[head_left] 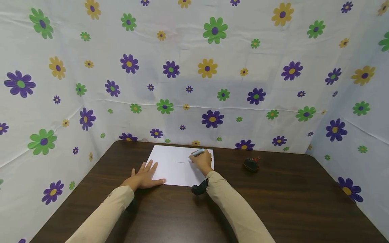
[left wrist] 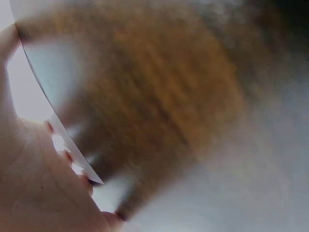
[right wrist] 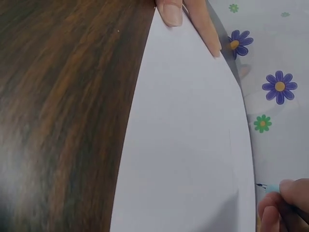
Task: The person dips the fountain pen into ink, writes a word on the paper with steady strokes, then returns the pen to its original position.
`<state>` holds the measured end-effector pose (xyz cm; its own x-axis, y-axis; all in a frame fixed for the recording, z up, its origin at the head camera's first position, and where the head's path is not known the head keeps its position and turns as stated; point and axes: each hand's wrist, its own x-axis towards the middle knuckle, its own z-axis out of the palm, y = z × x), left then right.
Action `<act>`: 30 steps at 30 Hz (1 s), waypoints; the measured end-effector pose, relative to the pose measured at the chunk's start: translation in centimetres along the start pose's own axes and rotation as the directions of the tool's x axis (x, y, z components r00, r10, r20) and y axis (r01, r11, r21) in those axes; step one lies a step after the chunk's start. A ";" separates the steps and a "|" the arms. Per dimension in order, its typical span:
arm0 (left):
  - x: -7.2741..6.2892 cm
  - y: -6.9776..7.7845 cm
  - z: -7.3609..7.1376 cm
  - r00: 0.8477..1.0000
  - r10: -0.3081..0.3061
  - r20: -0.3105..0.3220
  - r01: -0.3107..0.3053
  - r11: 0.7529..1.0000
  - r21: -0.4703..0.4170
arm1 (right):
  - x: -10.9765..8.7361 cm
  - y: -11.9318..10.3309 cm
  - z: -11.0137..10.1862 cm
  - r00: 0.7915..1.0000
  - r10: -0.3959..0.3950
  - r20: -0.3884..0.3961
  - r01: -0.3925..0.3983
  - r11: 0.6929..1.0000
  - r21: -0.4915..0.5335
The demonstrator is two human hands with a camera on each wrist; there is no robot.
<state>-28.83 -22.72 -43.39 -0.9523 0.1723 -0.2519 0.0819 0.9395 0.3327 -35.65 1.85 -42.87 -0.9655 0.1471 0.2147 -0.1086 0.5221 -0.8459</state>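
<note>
A white sheet of paper (head_left: 176,175) lies on the dark wooden table, with a thin straight line (head_left: 181,162) drawn across its middle. My left hand (head_left: 145,177) rests with spread fingers on the paper's left edge and lower left corner. Over the right part of the sheet, my right hand (head_left: 203,161) pinches a light blue marker (head_left: 198,152), its tip down near the line's right end. In the right wrist view the marker's dark tip (right wrist: 261,185) shows beyond the fingers. The left wrist view catches the left palm (left wrist: 43,179) beside the paper's edge.
A small dark object with red bits (head_left: 251,164) sits on the table (head_left: 288,189) to the right of the paper. Flower-printed white cloth (head_left: 188,94) hangs behind the table and on both sides. A black device (head_left: 199,188) is strapped at the right wrist.
</note>
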 end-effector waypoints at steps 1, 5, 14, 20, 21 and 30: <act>0.2 -0.1 0.2 1.000 0.000 -0.001 0.000 1.000 -0.002 | 0.0 0.0 0.1 1.000 0.011 -0.004 -0.011 1.000 0.005; 1.3 -1.2 1.1 1.000 -0.009 -0.004 0.009 1.000 -0.005 | -0.3 0.1 0.7 0.999 0.032 -0.021 -0.031 0.999 0.025; 1.8 -1.8 1.5 1.000 -0.004 -0.024 0.004 1.000 -0.008 | -0.6 -0.1 1.6 0.997 0.055 -0.048 -0.052 0.997 0.059; 2.1 -1.9 1.7 1.000 -0.008 -0.020 0.008 1.000 0.000 | -0.7 -0.1 1.7 0.994 0.088 -0.060 -0.084 0.994 0.066; 2.1 -1.9 1.7 1.000 -0.009 -0.018 0.009 1.000 0.002 | -0.8 -0.2 1.7 0.994 0.092 -0.059 -0.088 0.994 0.070; 2.1 -1.8 1.4 1.000 -0.012 -0.005 0.012 1.000 0.007 | -0.9 0.0 1.8 0.994 0.099 -0.050 -0.093 0.990 0.107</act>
<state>-30.59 -23.62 -45.84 -0.9545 0.1599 -0.2517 0.0727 0.9434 0.3236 -35.19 0.16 -43.98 -0.9585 0.2397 0.1545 -0.0432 0.4134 -0.9095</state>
